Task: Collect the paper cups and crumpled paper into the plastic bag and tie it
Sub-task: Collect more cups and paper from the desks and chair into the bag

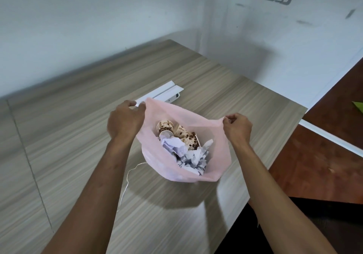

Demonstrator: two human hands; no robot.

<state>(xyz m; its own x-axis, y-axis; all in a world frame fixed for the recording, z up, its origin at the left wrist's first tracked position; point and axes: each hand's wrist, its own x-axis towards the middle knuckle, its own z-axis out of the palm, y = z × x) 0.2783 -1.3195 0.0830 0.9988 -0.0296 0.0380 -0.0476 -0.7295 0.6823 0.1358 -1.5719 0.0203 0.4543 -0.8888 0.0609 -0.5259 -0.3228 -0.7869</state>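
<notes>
The thin pink plastic bag (182,167) rests on the table (78,135), light and floppy. Left hand (125,122) and right hand (236,129) pinch its rim corners, probably the best tying points; 2 paper cups (176,134) and crumpled paper (188,153) lie inside.

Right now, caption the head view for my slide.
Both hands hold the pink bag open, cups and paper inside.

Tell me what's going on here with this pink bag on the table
A person is holding a pink plastic bag open over a wooden table. The left hand grips one side of the bag's rim and the right hand pinches the other. The paper cups and crumpled paper already lie inside. The bag is not tied yet. A thin white string lies on the table beside it, and a white bracket sits behind it.
</notes>
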